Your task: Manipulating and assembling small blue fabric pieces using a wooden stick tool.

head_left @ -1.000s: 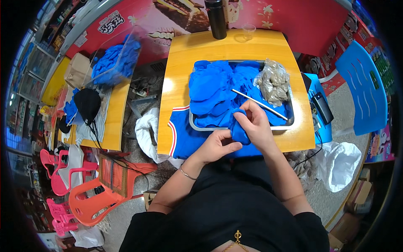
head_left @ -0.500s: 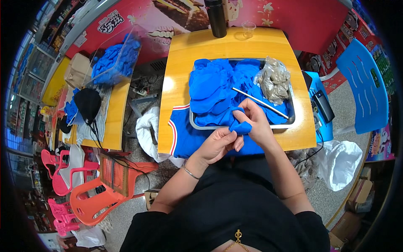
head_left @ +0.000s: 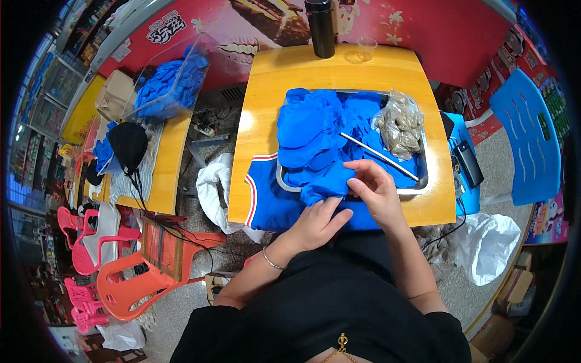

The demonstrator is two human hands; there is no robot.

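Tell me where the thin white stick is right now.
In the head view the thin white stick lies slantwise across the blue cloth pieces in the metal tray, just above the right hand and below the clear bag of brownish stuff.

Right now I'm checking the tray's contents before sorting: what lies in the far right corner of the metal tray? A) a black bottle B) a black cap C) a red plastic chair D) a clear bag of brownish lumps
D: a clear bag of brownish lumps sits in the far right corner of the metal tray, beside the blue cloth pieces.
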